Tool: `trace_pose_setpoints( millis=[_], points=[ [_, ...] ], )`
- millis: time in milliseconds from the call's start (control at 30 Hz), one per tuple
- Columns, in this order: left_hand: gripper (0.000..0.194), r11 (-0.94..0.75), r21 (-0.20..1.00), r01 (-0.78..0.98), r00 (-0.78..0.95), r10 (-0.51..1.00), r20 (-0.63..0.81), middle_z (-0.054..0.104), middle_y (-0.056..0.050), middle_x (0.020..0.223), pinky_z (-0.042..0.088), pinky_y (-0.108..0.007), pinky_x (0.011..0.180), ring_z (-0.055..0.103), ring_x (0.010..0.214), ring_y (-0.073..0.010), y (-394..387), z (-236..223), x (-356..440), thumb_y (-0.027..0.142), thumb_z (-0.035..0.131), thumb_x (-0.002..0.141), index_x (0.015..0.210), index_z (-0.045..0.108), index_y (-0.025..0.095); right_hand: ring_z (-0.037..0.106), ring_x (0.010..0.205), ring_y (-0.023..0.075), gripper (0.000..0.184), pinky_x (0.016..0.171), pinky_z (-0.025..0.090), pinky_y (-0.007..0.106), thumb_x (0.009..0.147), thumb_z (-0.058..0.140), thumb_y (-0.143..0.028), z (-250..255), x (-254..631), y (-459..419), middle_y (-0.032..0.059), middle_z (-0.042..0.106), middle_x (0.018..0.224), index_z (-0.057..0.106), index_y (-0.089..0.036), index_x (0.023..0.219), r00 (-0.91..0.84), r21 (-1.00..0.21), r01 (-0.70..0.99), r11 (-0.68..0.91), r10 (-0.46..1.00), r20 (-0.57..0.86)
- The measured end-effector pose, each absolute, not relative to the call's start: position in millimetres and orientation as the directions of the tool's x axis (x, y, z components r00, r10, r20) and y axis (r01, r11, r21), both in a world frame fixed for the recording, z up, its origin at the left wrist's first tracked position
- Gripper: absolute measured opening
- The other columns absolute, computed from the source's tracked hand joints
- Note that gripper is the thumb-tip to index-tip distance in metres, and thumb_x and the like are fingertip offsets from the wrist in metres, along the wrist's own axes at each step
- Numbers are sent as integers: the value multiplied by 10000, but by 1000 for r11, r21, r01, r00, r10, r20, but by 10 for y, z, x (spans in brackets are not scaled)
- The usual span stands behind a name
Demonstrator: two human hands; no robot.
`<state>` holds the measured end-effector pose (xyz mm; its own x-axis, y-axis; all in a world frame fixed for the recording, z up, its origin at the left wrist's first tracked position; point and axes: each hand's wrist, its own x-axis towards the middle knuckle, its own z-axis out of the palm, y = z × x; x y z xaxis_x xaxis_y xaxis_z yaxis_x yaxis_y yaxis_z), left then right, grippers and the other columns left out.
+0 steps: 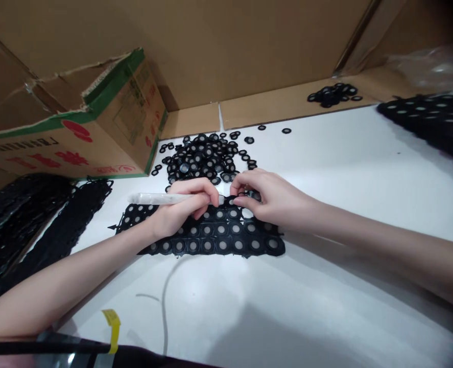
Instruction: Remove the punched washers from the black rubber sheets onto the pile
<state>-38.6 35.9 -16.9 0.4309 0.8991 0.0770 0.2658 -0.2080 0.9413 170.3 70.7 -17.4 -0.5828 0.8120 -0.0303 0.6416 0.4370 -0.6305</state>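
A black sheet of joined rings with pale round centres (pixel 207 246) lies on the white table. Over its far edge, my left hand (pixel 182 204) is closed round a whitish pen-like tool (pixel 153 198), whose long end points left. My right hand (pixel 262 197) pinches the sheet's far edge between thumb and fingers, close to the left fingertips. One pale gap shows in the sheet beside the right thumb. Just beyond both hands is a heap of loose black rings (pixel 201 156). The exact contact at the fingertips is partly hidden.
An open cardboard box (pixel 126 117) with green edges stands at the back left. Stacked black sheets (pixel 23 225) lie at the left, and another black sheet pile (pixel 429 115) at the right. A small ring pile (pixel 331 95) rests on the cardboard ledge. Yellow tape (pixel 113 329) wraps a dark bar in front.
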Motion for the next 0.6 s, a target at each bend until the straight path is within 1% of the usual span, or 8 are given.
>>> trace_pose_setpoints(
  millis=[133, 267, 500, 600],
  points=[
    [178, -273, 898, 345, 466, 880, 89, 465, 59, 532, 311, -184, 497, 419, 499, -58, 344, -138, -380, 117, 457, 846, 765, 614, 135, 523, 867, 213, 105, 762, 394, 324, 799, 542, -110, -232, 1687, 698, 50, 602, 850, 516, -203, 759, -590, -610, 630, 480, 807, 26],
    [210, -367, 834, 412, 526, 843, 112, 450, 65, 515, 324, -188, 513, 418, 492, -62, 345, -128, -398, 99, 420, 855, 740, 591, 142, 510, 845, 210, 153, 729, 383, 314, 776, 527, -65, -262, 1674, 706, 37, 590, 801, 487, -210, 746, -597, -601, 633, 487, 802, 22],
    [232, -518, 743, 424, 642, 751, 157, 480, 54, 582, 340, -200, 546, 432, 518, -68, 375, -130, -417, 138, 400, 902, 749, 574, 149, 505, 838, 210, 160, 721, 378, 312, 766, 525, -54, -242, 1661, 707, 35, 592, 779, 486, -207, 742, -593, -600, 642, 478, 805, 7],
    [251, -525, 735, 430, 662, 737, 139, 477, 49, 581, 347, -208, 559, 429, 521, -75, 388, -121, -408, 166, 392, 919, 748, 575, 149, 504, 837, 210, 151, 715, 379, 309, 765, 528, -60, -255, 1659, 707, 36, 594, 775, 495, -206, 745, -594, -604, 636, 480, 804, 13]
  ],
)
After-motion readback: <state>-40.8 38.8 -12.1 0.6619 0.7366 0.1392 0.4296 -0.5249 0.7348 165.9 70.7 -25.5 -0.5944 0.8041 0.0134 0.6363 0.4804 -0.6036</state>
